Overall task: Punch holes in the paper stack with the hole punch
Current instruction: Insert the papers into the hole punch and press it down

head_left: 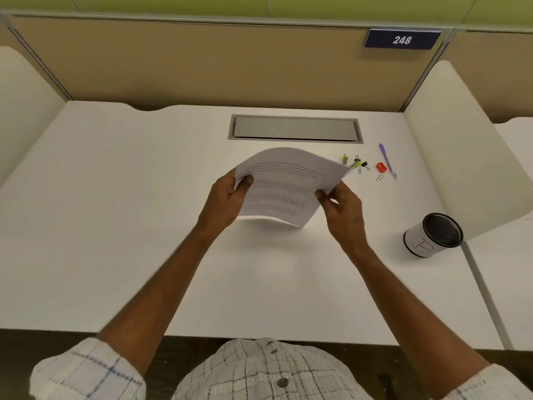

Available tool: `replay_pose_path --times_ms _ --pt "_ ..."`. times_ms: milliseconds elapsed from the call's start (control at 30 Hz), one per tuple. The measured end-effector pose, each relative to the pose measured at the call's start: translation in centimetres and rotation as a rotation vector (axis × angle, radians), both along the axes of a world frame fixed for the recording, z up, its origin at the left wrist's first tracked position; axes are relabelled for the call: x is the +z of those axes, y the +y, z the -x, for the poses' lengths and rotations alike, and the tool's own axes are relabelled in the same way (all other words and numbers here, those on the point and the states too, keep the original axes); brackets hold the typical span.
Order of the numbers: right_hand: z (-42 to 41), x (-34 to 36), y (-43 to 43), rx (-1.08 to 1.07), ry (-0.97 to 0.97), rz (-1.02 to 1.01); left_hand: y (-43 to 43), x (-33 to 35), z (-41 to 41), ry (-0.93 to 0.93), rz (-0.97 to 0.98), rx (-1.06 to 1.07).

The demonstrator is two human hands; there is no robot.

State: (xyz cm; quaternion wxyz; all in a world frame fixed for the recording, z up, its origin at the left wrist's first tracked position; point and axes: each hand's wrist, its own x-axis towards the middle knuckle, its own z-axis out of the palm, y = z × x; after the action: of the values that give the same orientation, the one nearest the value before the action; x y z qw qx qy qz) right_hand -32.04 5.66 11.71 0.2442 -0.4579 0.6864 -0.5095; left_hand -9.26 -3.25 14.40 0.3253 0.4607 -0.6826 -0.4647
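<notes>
A stack of printed white paper (284, 183) is held above the white desk (115, 226), bowed upward along its far edge. My left hand (227, 200) grips its left edge, thumb on top. My right hand (343, 209) pinches its right edge. The sheets are tilted, with the near corner hanging low over the desk. No hole punch can be seen anywhere in view.
Behind the paper's right corner lie small items: a purple pen (386, 158), a red sharpener (381, 167), binder clips (365, 165), paper clips (379, 177) and a green highlighter (344, 159). A black mesh cup (432, 235) stands at right. A grey cable hatch (295, 129) sits at the back.
</notes>
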Motion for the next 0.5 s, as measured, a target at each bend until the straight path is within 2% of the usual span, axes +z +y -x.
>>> replay_pose_path --times_ms 100,300,433,500 --pt "0.6 -0.8 -0.7 0.057 0.037 -0.068 0.1 -0.7 0.8 -0.048 -0.070 -0.011" --pt "2.1 -0.9 -1.0 0.010 0.067 0.005 -0.4 -0.9 1.2 -0.003 -0.082 0.047" --pt "1.9 -2.3 -1.0 0.058 0.144 -0.138 -0.1 -2.0 1.4 -0.119 -0.106 -0.041" --pt "1.7 -2.0 -1.1 0.047 0.173 -0.122 -0.1 -2.0 1.6 -0.136 -0.085 -0.016"
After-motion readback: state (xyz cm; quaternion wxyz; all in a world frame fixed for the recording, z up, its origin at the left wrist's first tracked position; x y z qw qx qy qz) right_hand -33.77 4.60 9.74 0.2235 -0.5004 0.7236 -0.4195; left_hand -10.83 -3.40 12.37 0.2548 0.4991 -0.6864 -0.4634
